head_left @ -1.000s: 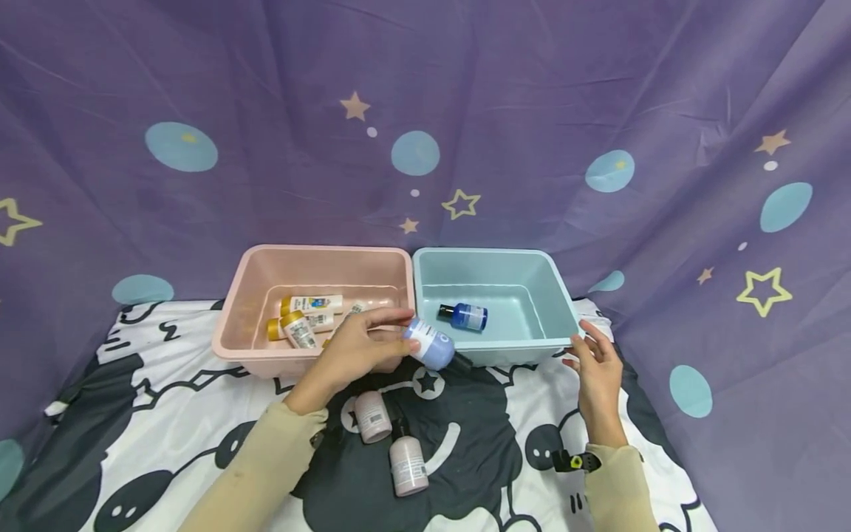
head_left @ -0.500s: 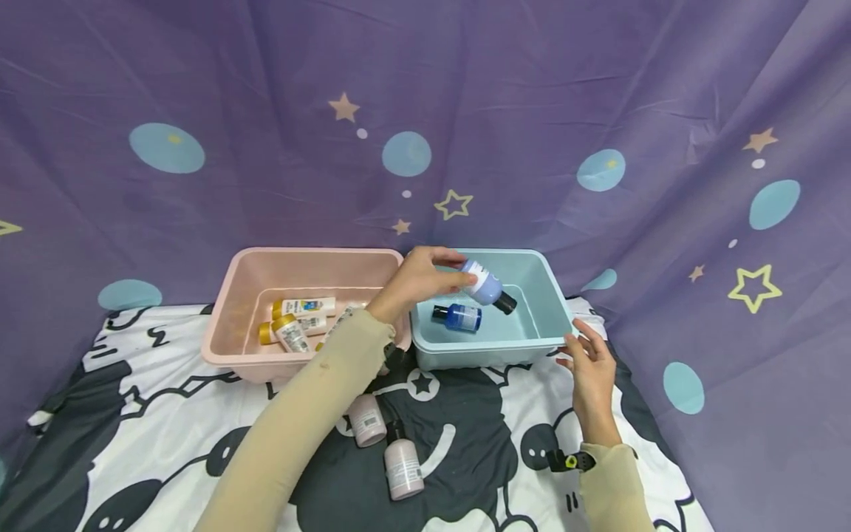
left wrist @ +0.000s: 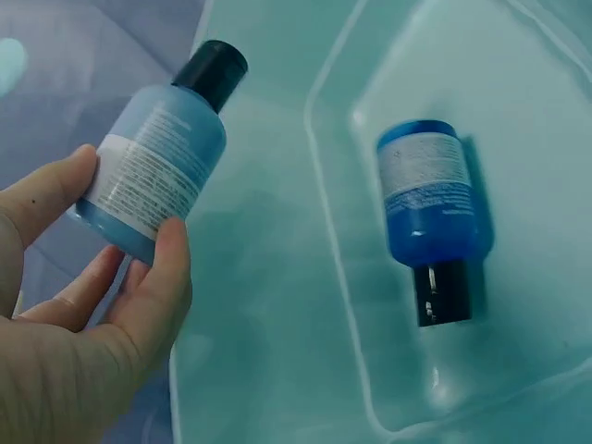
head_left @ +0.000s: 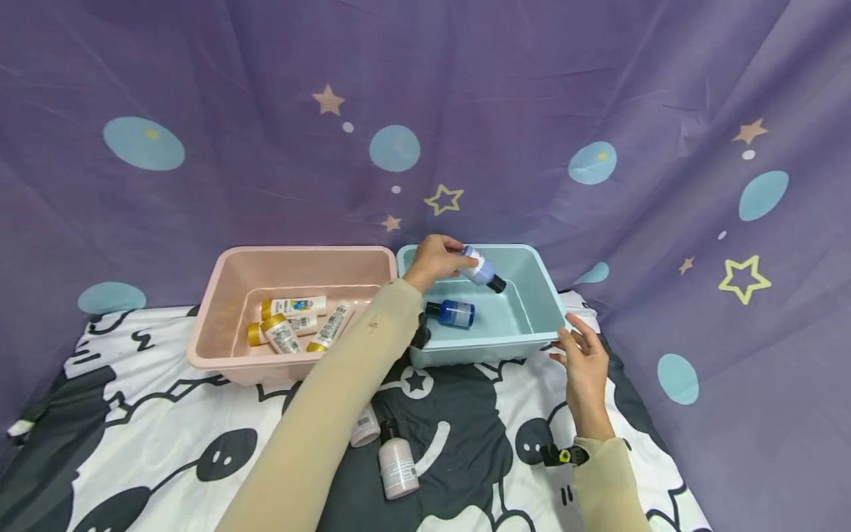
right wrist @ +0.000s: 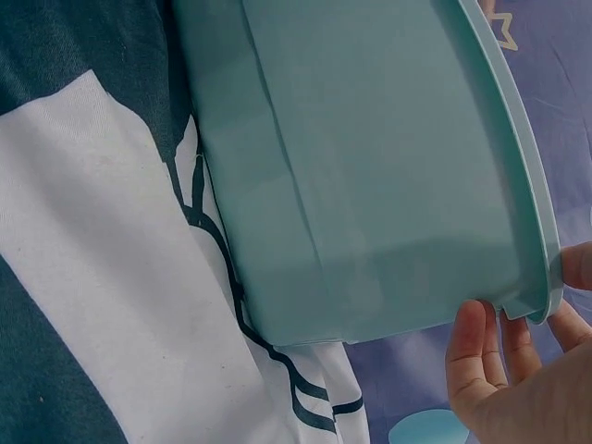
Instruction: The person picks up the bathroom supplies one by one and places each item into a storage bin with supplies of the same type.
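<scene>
My left hand [head_left: 435, 260] holds a pale blue bottle [head_left: 478, 265] with a black cap over the light blue bin [head_left: 495, 345]. In the left wrist view, thumb and fingertips pinch the bottle's lower end [left wrist: 153, 176], its cap pointing up and away. A darker blue bottle [head_left: 456, 313] lies on the bin's floor, black cap at one end. My right hand [head_left: 586, 369] is at the bin's near right corner. In the right wrist view, its fingers [right wrist: 467, 356] grip the corner, some below the rim and one at its top.
A pink bin [head_left: 219, 325] stands to the left, with several white tubes [head_left: 282, 336] with yellow caps in it. Two pinkish bottles [head_left: 399, 468] lie on the patterned cloth [head_left: 173, 414] in front, one partly behind the left sleeve. A purple curtain [head_left: 279, 185] hangs behind the bins.
My left hand has carried the pale blue bottle up and right, from in front of the bins to over the light blue bin. The right hand stays at the bin's corner.
</scene>
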A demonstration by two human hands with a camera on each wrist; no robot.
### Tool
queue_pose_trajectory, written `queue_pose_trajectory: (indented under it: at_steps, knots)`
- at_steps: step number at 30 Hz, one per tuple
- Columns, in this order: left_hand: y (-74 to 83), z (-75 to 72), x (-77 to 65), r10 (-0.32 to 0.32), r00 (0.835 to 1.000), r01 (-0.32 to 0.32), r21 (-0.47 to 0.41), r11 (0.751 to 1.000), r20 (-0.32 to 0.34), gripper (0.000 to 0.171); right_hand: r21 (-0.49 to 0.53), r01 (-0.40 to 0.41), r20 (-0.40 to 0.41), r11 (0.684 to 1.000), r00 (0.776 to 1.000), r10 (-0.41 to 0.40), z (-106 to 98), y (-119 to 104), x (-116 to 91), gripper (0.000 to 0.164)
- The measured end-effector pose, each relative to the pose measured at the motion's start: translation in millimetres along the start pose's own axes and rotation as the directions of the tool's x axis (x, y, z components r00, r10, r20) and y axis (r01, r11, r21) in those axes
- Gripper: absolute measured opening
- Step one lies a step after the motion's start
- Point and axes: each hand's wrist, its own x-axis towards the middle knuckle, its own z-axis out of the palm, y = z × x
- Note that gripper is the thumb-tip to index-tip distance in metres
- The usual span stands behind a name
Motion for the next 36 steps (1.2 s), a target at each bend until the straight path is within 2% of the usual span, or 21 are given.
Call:
queue_pose_trajectory:
  at_steps: [4,9,14,18,25,32,36]
  knots:
    - [-8.5,-0.1,4.4,-0.022,1.000,0.022,0.017,1.000,-0.019,0.043,0.003,-0.003,-0.009,1.000,1.000,0.003,0.3,0.0,-1.4,0.040]
    - [-10.9,-2.8,7.2,-0.030,0.999,0.030,-0.021,0.999,-0.015,0.041,0.011,-0.002,-0.001,1.000,1.000,0.002,2.2,-0.1,1.3,0.042]
    - [-3.9,-5.7,-2.2,-0.017,1.000,0.017,-0.086,0.996,0.006,0.045,0.009,-0.011,0.000,1.000,1.000,0.011,4.2,0.9,3.9,0.043]
    - [5.3,-8.5,-19.2,0.032,0.999,-0.028,-0.130,0.991,0.028,0.043,0.007,-0.011,0.007,1.000,1.000,0.011,3.8,1.4,6.8,0.043]
    - [9.3,-21.8,-61.2,0.186,0.982,-0.182,-0.128,0.975,0.019,0.047,0.027,-0.019,0.007,0.999,1.000,0.019,0.8,4.1,8.2,0.041]
    - [-6.4,-44.2,-108.0,0.254,0.967,-0.250,-0.216,0.944,-0.011,0.045,0.046,-0.027,0.017,0.999,1.000,0.027,-1.0,7.3,9.7,0.043]
    - [-20.9,-53.8,-133.3,0.266,0.964,-0.266,-0.183,0.946,-0.027,0.045,0.045,-0.037,0.004,0.998,0.999,0.037,-0.8,6.6,10.1,0.042]
